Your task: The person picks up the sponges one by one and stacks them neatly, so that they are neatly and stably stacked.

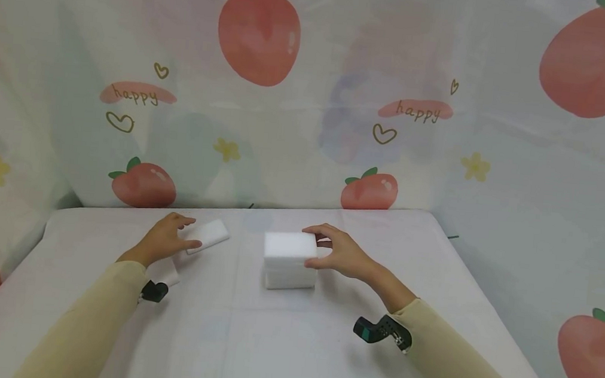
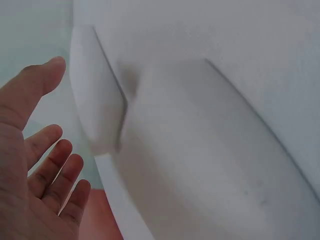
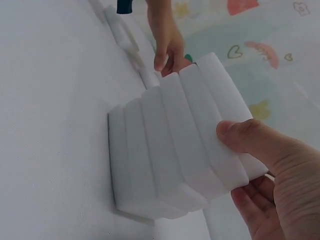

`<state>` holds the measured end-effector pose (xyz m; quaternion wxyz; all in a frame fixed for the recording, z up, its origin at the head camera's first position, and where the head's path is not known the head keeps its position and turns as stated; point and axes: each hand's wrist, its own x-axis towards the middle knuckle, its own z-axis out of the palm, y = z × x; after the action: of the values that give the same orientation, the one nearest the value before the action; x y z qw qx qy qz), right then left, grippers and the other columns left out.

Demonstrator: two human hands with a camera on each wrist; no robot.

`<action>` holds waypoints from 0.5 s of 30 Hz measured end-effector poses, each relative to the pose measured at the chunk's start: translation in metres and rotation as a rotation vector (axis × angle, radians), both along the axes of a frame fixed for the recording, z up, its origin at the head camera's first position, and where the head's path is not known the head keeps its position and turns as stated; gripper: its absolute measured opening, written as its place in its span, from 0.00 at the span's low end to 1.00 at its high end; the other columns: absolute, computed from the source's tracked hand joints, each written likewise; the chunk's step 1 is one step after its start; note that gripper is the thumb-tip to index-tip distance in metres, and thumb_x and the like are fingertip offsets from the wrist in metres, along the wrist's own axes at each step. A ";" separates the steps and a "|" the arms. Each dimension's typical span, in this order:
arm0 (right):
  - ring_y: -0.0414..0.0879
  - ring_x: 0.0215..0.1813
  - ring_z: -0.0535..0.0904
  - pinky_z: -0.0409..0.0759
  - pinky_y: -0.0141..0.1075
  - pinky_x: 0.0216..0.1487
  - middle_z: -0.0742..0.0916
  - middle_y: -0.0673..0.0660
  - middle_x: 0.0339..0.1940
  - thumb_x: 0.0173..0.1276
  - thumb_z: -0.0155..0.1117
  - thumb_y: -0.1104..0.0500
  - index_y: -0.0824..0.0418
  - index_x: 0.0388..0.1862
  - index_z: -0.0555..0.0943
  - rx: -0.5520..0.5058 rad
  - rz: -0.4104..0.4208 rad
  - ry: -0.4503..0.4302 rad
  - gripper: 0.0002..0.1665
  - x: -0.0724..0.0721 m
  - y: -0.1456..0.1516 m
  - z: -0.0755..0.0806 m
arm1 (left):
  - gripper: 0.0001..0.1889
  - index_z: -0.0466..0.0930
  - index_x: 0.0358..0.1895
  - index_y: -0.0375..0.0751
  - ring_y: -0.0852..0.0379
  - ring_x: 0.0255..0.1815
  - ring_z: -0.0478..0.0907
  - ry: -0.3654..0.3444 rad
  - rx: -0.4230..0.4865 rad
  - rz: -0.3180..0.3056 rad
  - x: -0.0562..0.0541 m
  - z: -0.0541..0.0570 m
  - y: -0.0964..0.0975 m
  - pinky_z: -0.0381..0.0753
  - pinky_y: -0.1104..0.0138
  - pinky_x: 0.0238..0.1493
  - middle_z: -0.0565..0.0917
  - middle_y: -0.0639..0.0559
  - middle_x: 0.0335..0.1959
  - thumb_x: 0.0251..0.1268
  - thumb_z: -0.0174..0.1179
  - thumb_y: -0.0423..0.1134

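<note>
A stack of several white sponge blocks (image 1: 289,266) stands near the middle of the table. My right hand (image 1: 347,256) holds its upper right end, thumb on the near side and fingers behind. In the right wrist view, the thumb (image 3: 235,134) presses the upper layers of the stack, whose blocks lie slightly out of line. My left hand (image 1: 160,241) hovers with spread, relaxed fingers beside a flat white sponge (image 1: 212,235), holding nothing. Another sponge (image 1: 168,273) lies partly hidden under the left wrist. Both sponges appear large and blurred in the left wrist view.
A white cloth covers the table (image 1: 277,349). Behind it hangs a backdrop (image 1: 296,140) printed with peaches, flowers and hearts. Dark wrist cameras, such as the right one (image 1: 382,331), hang below each sleeve.
</note>
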<state>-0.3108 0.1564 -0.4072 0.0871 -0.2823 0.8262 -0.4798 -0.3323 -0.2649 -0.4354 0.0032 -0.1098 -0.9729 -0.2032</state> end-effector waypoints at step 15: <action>0.58 0.63 0.75 0.75 0.51 0.62 0.75 0.61 0.65 0.55 0.77 0.63 0.63 0.67 0.72 -0.001 -0.008 -0.007 0.40 0.002 0.000 0.000 | 0.42 0.68 0.68 0.29 0.35 0.58 0.71 -0.055 0.009 0.019 -0.005 -0.011 -0.001 0.72 0.42 0.61 0.71 0.30 0.60 0.55 0.72 0.53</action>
<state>-0.3093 0.1562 -0.4073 0.0879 -0.2773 0.8267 -0.4817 -0.3368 -0.2658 -0.4460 -0.0213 -0.0949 -0.9727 -0.2105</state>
